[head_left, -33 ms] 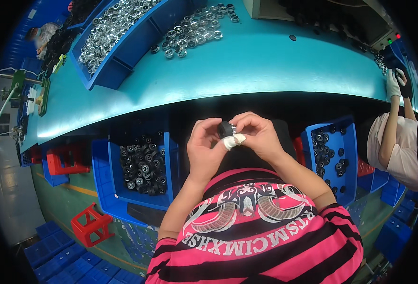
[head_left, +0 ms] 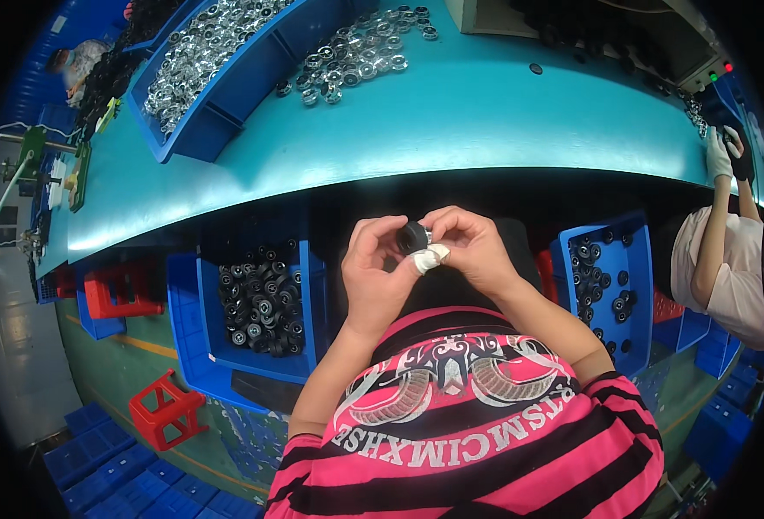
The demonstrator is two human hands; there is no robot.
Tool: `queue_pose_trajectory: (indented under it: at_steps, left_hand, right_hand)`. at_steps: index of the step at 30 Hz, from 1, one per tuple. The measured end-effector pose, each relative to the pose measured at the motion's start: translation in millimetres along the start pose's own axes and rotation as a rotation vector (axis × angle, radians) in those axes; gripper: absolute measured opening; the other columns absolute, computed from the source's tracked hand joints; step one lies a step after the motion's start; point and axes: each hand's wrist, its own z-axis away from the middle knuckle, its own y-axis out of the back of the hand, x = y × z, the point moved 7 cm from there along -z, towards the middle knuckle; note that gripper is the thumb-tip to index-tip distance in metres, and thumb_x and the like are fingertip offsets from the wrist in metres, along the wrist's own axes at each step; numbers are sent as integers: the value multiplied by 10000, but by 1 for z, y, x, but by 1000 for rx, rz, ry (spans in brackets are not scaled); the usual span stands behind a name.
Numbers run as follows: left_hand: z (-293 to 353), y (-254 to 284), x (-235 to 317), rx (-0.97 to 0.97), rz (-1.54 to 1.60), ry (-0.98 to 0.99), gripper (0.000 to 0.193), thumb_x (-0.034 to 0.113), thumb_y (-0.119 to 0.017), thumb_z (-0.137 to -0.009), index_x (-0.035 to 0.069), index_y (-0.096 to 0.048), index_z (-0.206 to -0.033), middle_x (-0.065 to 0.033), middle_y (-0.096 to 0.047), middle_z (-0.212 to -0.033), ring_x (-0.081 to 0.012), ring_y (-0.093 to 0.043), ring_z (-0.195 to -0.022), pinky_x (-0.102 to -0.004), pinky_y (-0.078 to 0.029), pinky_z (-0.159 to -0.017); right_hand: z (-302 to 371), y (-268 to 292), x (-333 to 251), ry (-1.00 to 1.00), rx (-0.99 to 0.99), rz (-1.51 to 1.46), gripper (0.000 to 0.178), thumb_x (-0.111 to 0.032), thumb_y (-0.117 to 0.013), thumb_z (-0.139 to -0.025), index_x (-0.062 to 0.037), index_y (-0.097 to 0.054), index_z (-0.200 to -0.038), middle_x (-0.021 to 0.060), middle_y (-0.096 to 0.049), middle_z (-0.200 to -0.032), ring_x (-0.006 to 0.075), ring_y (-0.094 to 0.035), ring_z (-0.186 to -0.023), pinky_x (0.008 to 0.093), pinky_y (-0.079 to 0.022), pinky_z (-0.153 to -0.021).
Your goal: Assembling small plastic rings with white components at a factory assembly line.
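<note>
While both hands are raised together in front of the chest below the teal table (head_left: 486, 130) edge, the left hand (head_left: 378, 272) and right hand (head_left: 473, 246) jointly pinch a small black round part (head_left: 414, 236) between their fingertips, the white-taped fingers (head_left: 428, 257) pressed against its underside. Just left of the left hand sits a blue bin (head_left: 187, 320) holding many like black parts, and to the right of the right hand stands a second blue bin (head_left: 637, 277) with fewer. Well beyond the hands, silver rings (head_left: 356, 60) lie loose on the table beside a further blue tray (head_left: 226, 112); a co-worker's gloved hand (head_left: 719, 151) shows at far right.
</note>
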Motion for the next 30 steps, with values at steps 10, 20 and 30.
queue_pose_trajectory:
  at_steps: [10, 20, 30]
  left_hand:
    - [1, -4, 11, 12, -277, -121, 502, 64, -925, -758, 5, -667, -1184, -50, -574, -1140, -108, -634, -893, -237, -544, -733]
    - [-2, -2, -25, 4, 307, 168, 506, -32, -838, -816, -27, -631, -1278, -110, -660, -1209, -181, -662, -1087, -320, -572, -939]
    - [0, -14, -47, -104, 499, 309, 557, 4, -731, -937, -47, -517, -1449, -220, -622, -1405, -248, -626, -1273, -361, -497, -1102]
  right_hand:
    - [-3, 5, 31, -85, -66, -207, 198, 99, -691, -850, -27, -651, -997, 129, -666, -1217, 189, -666, -1096, 336, -543, -985]
    - [-3, 10, 6, 78, 16, -11, 188, 41, -753, -864, -16, -688, -1031, 123, -668, -1232, 180, -671, -1084, 322, -576, -901]
    - [13, -19, -49, 571, 171, 956, 256, 56, -799, -717, -35, -724, -945, 105, -740, -972, 242, -738, -921, 316, -597, -780]
